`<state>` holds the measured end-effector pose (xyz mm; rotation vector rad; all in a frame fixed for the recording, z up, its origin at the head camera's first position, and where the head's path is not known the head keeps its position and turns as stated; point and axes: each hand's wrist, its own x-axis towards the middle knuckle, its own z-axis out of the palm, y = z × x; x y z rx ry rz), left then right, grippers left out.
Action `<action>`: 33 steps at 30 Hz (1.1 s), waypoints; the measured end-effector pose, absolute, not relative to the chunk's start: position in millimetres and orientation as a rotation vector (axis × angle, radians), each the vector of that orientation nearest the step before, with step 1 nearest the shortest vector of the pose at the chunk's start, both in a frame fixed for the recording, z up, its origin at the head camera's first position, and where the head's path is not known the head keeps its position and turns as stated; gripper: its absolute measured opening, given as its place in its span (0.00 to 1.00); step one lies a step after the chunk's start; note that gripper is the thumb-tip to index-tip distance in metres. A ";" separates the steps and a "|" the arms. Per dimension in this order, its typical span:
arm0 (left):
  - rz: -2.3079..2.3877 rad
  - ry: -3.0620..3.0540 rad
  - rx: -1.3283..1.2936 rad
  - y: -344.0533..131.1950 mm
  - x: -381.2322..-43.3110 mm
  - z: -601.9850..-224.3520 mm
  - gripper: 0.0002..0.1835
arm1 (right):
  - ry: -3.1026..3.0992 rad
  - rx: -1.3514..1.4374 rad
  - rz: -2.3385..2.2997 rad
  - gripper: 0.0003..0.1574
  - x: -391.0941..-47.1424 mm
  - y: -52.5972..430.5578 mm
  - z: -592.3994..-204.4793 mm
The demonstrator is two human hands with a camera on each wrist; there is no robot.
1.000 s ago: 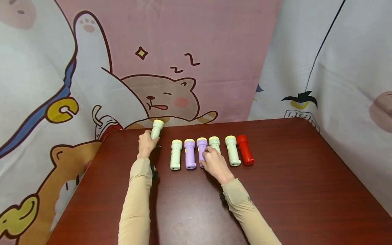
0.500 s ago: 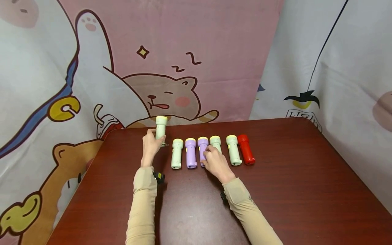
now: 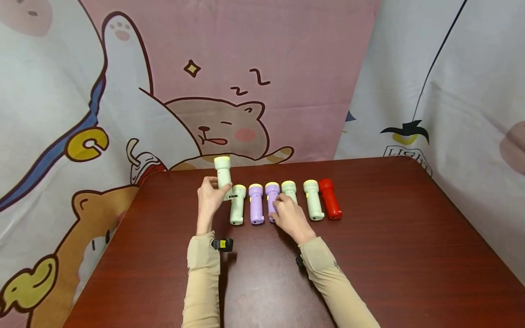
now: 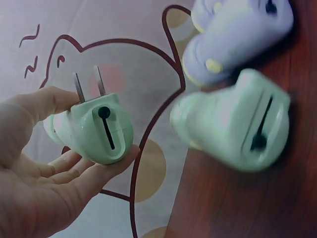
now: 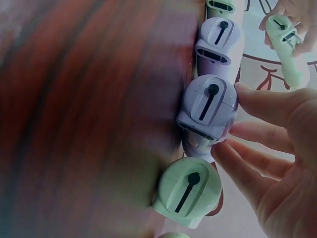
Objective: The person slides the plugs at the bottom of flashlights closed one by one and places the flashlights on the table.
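My left hand (image 3: 210, 199) holds a pale green flashlight (image 3: 223, 174) raised above the table, its yellow-rimmed head up. In the left wrist view two metal plug prongs (image 4: 100, 82) stick out from that flashlight's base, between thumb and fingers. My right hand (image 3: 292, 217) pinches a purple flashlight (image 3: 271, 193) lying in the row, thumb on one side and fingers on the other. Just right of it a green flashlight (image 3: 289, 187) is partly hidden by the hand. Another purple flashlight (image 3: 256, 205) and a green flashlight (image 3: 237, 208) lie to its left.
Toward the right end of the row lie a green flashlight (image 3: 313, 200) and a red flashlight (image 3: 330, 199), side by side. All rest on a dark red-brown wooden table (image 3: 393, 255). A cartoon-printed curtain (image 3: 311, 82) hangs behind the table's far edge.
My left hand has carried the green flashlight rightward, turned it more upright, and brought it over beside the leftmost flashlight in the row; its prongs now show. My right hand stays put.
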<state>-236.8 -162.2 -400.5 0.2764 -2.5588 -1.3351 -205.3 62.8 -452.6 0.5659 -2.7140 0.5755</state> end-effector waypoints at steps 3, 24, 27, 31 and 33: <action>-1.385 -2.552 0.310 -157.8 -232.3 -400.4 0.28 | -2.714 0.560 0.587 0.14 -205.5 62.6 -452.6; -1.544 -2.474 0.311 -118.6 -223.0 -411.4 0.26 | -2.455 0.684 0.684 0.22 -203.4 56.5 -433.9; -1.564 -2.461 0.299 -114.3 -222.9 -412.7 0.26 | -2.423 0.718 0.696 0.24 -201.9 53.5 -430.4; -1.596 -2.446 0.285 -109.6 -222.3 -412.7 0.26 | -2.380 0.763 0.702 0.24 -200.3 49.7 -427.4; -1.605 -2.446 0.278 -107.6 -221.7 -411.8 0.26 | -2.351 0.789 0.705 0.23 -200.1 48.2 -426.7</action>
